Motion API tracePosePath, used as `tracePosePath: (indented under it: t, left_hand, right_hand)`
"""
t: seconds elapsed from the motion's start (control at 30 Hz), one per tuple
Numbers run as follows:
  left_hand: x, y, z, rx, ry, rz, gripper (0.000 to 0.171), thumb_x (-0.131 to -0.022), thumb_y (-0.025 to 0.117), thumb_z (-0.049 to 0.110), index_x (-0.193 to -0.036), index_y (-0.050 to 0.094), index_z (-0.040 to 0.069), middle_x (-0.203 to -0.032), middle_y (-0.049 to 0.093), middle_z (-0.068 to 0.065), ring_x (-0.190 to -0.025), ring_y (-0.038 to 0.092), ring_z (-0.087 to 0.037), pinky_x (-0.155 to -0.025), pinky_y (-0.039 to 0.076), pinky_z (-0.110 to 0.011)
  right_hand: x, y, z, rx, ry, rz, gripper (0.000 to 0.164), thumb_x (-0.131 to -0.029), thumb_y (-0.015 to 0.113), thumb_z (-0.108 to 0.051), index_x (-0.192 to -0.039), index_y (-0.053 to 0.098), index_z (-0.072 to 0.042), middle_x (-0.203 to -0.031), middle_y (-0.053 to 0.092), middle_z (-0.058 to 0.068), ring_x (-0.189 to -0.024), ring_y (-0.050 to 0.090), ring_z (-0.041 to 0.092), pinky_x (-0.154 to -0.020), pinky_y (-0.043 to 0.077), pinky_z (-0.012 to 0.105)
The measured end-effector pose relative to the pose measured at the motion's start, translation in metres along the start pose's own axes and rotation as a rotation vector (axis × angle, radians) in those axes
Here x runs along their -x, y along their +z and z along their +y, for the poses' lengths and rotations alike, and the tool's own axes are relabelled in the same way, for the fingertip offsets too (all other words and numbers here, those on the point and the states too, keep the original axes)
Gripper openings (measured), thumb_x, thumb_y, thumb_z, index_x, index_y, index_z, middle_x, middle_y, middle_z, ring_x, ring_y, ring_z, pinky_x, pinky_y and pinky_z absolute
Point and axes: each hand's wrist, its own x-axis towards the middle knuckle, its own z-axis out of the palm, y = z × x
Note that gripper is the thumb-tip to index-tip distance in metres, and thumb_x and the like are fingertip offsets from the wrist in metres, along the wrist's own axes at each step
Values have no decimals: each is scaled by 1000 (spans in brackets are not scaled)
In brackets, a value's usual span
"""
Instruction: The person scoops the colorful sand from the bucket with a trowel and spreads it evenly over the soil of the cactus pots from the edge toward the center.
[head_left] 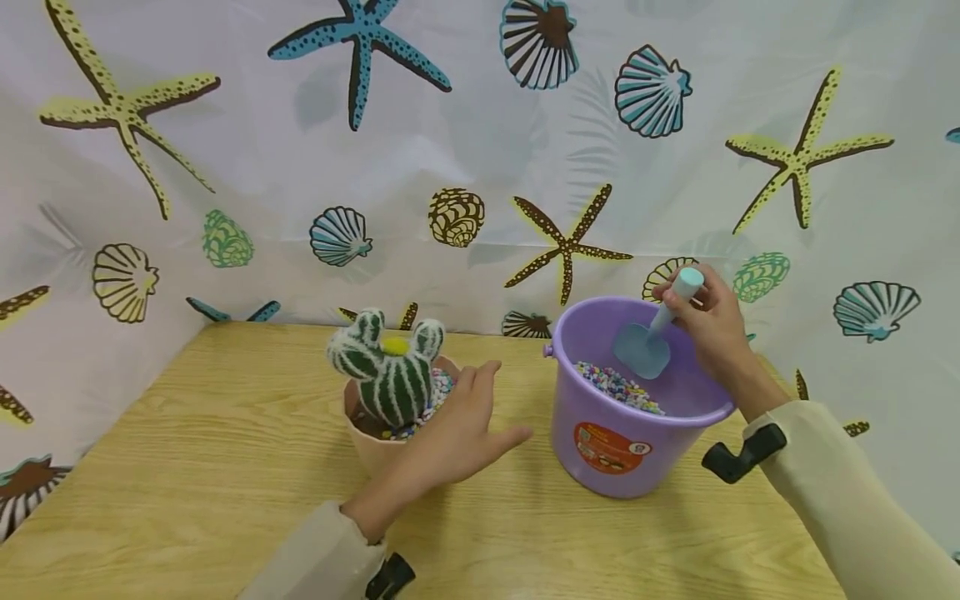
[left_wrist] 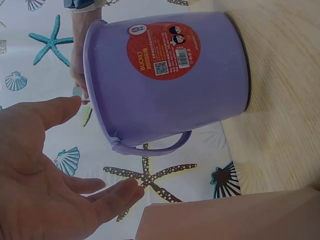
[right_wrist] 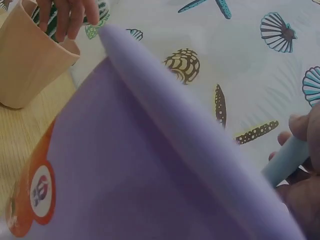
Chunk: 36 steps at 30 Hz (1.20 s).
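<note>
My right hand grips the handle of a light blue toy shovel, its blade tilted down inside a purple bucket. Small multicoloured pebbles lie in the bucket below the blade. In the right wrist view the bucket wall hides the blade, and only the shovel handle shows in the fingers. My left hand is spread with nothing in it, beside a peach pot. A knitted green and white cactus with a yellow top stands in that pot, among similar pebbles.
Pot and bucket stand on a wood-grain table, the bucket to the right of the pot. A white curtain printed with starfish and shells hangs behind. The bucket's purple carrying handle hangs at its side in the left wrist view.
</note>
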Motion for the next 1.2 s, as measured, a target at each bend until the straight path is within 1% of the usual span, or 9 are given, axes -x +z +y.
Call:
tracePosePath:
  t: [0.1, 0.2, 0.37, 0.47, 0.6, 0.73, 0.87, 0.97, 1.2]
  left_hand:
    - [-7, 0, 2, 43, -22, -7, 85, -89, 66, 37, -149, 20, -2, -145, 32, -26, -132, 41, -37, -106, 37, -52]
    - [-17, 1, 4, 94, -16, -12, 86, -88, 67, 38, -150, 19, 2, -149, 29, -23, -134, 38, -36, -107, 36, -53]
    - [-35, 4, 2, 179, 46, -9, 90, -86, 69, 37, -151, 17, 3, -149, 29, -22, -135, 37, -36, -106, 36, -55]
    - [-41, 6, -1, 205, 49, 0, 94, -83, 71, 39, -151, 17, 3, -149, 30, -22, -135, 37, -36, -106, 36, -55]
    - [-46, 8, -3, 220, 36, 0, 97, -81, 73, 41, -152, 17, 5, -150, 29, -20, -135, 37, -36, -106, 36, -56]
    - [-52, 10, -2, 219, 42, 7, 98, -80, 74, 42, -152, 17, 6, -152, 27, -19, -138, 33, -35, -108, 33, -55]
    - [-58, 11, 1, 205, 51, 10, 101, -79, 75, 43, -152, 17, 5, -155, 23, -19, -141, 28, -34, -111, 29, -54]
    - [-62, 14, 5, 199, 62, 0, 102, -78, 76, 43, -152, 17, 5, -156, 19, -19, -143, 24, -35, -112, 27, -54]
    - [-69, 20, 11, 204, 78, -16, 105, -76, 78, 41, -152, 16, 4, -155, 17, -21, -142, 25, -37, -112, 27, -54]
  right_hand:
    - [1, -3, 4, 16, -17, -76, 11, -95, 56, -7, -105, 55, -12, -96, 64, -9, -98, 63, 4, -80, 52, 15]
    - [2, -4, 7, 47, -17, -137, 12, -96, 54, -6, -108, 53, -9, -101, 62, -7, -102, 61, 5, -83, 50, 15]
    - [3, 0, 10, 93, -4, -205, 16, -95, 54, -3, -108, 55, -13, -109, 59, -7, -104, 58, 0, -86, 47, 14]
    - [4, 3, 11, 139, 1, -221, 17, -95, 54, -4, -109, 55, -14, -111, 57, -7, -104, 57, -2, -86, 45, 13]
    - [5, 5, 9, 212, 1, -186, 18, -97, 52, -5, -115, 52, -2, -109, 57, -7, -104, 55, -2, -88, 43, 12]
    - [3, 8, 6, 306, 6, -130, 27, -98, 49, -5, -123, 47, 6, -118, 60, 8, -114, 55, 14, -92, 40, 12]
    - [3, 11, 4, 380, 37, -66, 29, -99, 46, -4, -125, 41, 9, -129, 56, 25, -123, 51, 35, -105, 40, 32]
    - [5, 12, 4, 425, 63, -24, 29, -100, 45, -7, -123, 38, 10, -127, 56, 27, -122, 51, 37, -106, 38, 48]
    - [6, 8, 3, 460, 91, 17, 32, -102, 43, -14, -122, 42, 11, -124, 57, 29, -123, 51, 37, -105, 40, 48]
